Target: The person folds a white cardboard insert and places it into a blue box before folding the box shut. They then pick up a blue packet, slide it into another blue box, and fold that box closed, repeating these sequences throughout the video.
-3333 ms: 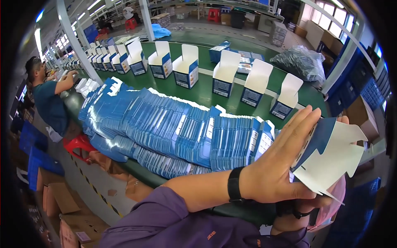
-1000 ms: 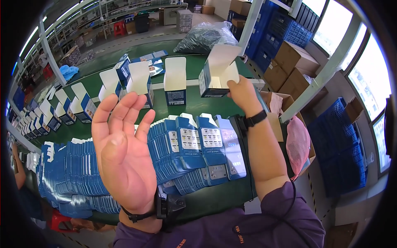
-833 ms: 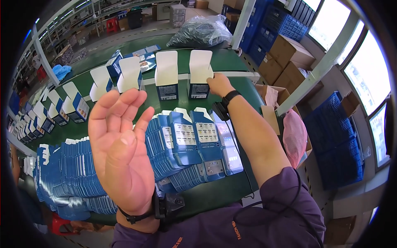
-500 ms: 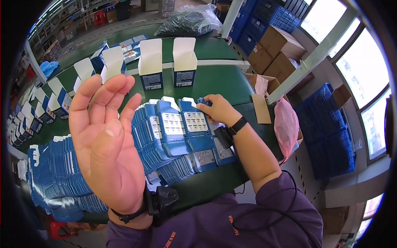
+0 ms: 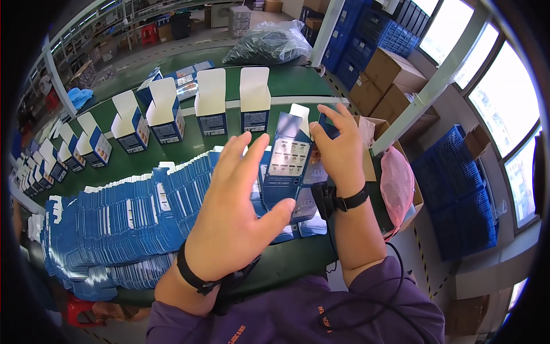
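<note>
Blue carton (image 5: 285, 172), its upper right edge gripped between the right hand's (image 5: 345, 150) thumb and fingers.
It lies left of that nearer hand, its long axis running away from the body; the left hand (image 5: 232, 209), fingers spread, is at its other side, contact unclear. Leftward lie stacked cartons (image 5: 123, 221); beyond, opened boxes (image 5: 210, 112) stand in a row.

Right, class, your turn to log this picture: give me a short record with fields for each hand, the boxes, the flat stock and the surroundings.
Right hand: gripping the flat blue carton near its upper right edge
Left hand: open, beside that carton; contact unclear
Open boxes: standing in a row, flaps raised
Flat stock: blue cartons, closely overlapped
Surface: green worktable
Right side: pink mesh bag
</note>
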`<action>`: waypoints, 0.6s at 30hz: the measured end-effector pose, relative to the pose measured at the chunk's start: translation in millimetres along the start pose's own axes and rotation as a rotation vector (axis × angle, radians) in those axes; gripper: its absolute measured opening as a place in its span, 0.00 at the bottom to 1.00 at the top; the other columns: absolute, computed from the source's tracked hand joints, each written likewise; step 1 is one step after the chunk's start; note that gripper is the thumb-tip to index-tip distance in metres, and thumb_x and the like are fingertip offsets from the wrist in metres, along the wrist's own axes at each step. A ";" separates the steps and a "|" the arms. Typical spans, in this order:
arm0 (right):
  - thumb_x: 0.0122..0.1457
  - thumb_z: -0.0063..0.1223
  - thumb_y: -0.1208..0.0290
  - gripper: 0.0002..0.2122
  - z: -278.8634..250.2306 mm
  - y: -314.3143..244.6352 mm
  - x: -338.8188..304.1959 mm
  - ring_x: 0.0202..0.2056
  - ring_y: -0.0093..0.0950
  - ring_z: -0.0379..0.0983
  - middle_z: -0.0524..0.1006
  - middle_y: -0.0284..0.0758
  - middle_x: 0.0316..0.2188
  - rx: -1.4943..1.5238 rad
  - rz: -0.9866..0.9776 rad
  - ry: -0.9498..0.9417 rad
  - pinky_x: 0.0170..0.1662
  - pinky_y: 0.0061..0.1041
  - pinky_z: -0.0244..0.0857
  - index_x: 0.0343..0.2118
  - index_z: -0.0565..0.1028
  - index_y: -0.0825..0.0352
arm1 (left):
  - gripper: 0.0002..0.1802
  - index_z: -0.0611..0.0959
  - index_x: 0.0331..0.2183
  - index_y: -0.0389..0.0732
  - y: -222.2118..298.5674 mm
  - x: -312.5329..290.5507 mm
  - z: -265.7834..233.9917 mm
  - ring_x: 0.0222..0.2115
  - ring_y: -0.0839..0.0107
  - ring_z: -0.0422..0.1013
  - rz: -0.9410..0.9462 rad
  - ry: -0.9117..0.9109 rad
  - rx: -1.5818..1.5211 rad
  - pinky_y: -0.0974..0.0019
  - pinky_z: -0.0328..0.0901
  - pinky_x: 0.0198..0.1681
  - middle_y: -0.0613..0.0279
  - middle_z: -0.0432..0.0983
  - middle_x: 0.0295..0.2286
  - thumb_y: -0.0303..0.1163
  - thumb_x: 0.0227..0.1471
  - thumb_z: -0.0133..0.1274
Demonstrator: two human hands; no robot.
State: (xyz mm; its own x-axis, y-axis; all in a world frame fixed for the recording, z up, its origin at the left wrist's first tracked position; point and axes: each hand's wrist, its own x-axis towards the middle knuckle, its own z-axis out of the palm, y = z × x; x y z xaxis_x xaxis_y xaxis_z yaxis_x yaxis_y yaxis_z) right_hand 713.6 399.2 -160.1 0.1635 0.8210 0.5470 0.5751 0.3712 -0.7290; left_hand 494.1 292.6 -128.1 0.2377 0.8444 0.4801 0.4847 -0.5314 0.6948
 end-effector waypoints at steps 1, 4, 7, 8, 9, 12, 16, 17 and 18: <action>0.55 0.63 0.67 0.18 -2.9 -18.1 -3.4 0.55 0.41 0.72 0.66 0.52 0.62 0.011 -0.005 -0.010 0.57 0.35 0.66 0.49 0.79 0.65 | 0.42 0.62 0.62 0.29 2.0 0.3 15.4 0.61 0.50 0.60 -0.003 0.092 -0.004 0.55 0.52 0.65 0.38 0.65 0.57 0.29 0.50 0.61; 0.55 0.63 0.71 0.20 -8.1 -59.6 -26.7 0.62 0.36 0.65 0.59 0.48 0.67 0.229 -0.166 -0.045 0.62 0.35 0.60 0.52 0.76 0.68 | 0.39 0.68 0.60 0.31 -0.1 6.9 44.9 0.61 0.41 0.58 0.000 0.288 0.004 0.52 0.55 0.63 0.35 0.64 0.57 0.31 0.49 0.64; 0.55 0.64 0.70 0.25 -1.2 -71.9 -43.5 0.65 0.37 0.60 0.56 0.48 0.67 0.342 -0.434 -0.070 0.64 0.36 0.57 0.55 0.73 0.69 | 0.44 0.65 0.62 0.32 -10.9 11.1 42.8 0.63 0.43 0.57 -0.022 0.328 -0.163 0.52 0.56 0.63 0.35 0.59 0.60 0.33 0.48 0.67; 0.54 0.65 0.69 0.27 2.7 -75.4 -45.8 0.65 0.39 0.59 0.55 0.50 0.67 0.360 -0.559 -0.059 0.65 0.36 0.56 0.57 0.71 0.68 | 0.44 0.65 0.62 0.32 -12.4 10.1 35.4 0.63 0.43 0.57 -0.021 0.337 -0.144 0.52 0.56 0.63 0.35 0.59 0.60 0.33 0.48 0.67; 0.53 0.66 0.68 0.30 3.5 -76.6 -45.0 0.65 0.42 0.58 0.55 0.52 0.67 0.366 -0.683 -0.041 0.65 0.36 0.55 0.59 0.69 0.67 | 0.46 0.62 0.63 0.32 -12.3 10.0 28.0 0.62 0.45 0.58 -0.188 0.271 -0.379 0.53 0.56 0.63 0.35 0.59 0.60 0.33 0.48 0.67; 0.53 0.67 0.64 0.39 7.3 -65.2 -33.0 0.67 0.40 0.53 0.52 0.50 0.68 0.533 -0.446 -0.002 0.67 0.37 0.50 0.64 0.59 0.71 | 0.50 0.57 0.64 0.31 -18.1 9.7 13.8 0.62 0.48 0.59 -0.517 0.123 -0.840 0.54 0.57 0.62 0.35 0.58 0.60 0.32 0.49 0.68; 0.54 0.67 0.62 0.46 18.1 -62.2 -41.6 0.68 0.37 0.50 0.51 0.48 0.68 0.897 -0.330 -0.247 0.68 0.35 0.47 0.68 0.48 0.74 | 0.52 0.54 0.65 0.29 -33.8 10.9 21.9 0.60 0.56 0.60 -0.085 0.184 -0.599 0.58 0.58 0.61 0.39 0.61 0.59 0.39 0.51 0.67; 0.54 0.67 0.61 0.48 21.7 -62.2 -44.9 0.68 0.36 0.51 0.51 0.47 0.68 1.032 -0.327 -0.383 0.68 0.34 0.46 0.68 0.46 0.75 | 0.51 0.55 0.64 0.30 -29.8 13.7 29.3 0.59 0.57 0.61 0.014 0.302 -0.723 0.59 0.57 0.61 0.41 0.62 0.58 0.42 0.51 0.66; 0.54 0.67 0.61 0.48 25.7 -62.3 -46.8 0.68 0.36 0.51 0.51 0.47 0.68 1.033 -0.321 -0.378 0.68 0.34 0.46 0.68 0.46 0.75 | 0.51 0.57 0.64 0.31 -25.6 16.0 36.6 0.59 0.59 0.61 0.114 0.420 -0.846 0.59 0.56 0.61 0.44 0.63 0.57 0.44 0.51 0.66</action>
State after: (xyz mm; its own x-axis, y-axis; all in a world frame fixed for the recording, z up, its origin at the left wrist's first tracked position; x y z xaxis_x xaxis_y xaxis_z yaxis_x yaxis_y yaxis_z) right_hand 649.5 348.8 -150.9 -0.2238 0.6370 0.7376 -0.4147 0.6227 -0.6636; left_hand 516.3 322.2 -157.8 -0.1563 0.7787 0.6076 -0.3319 -0.6208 0.7102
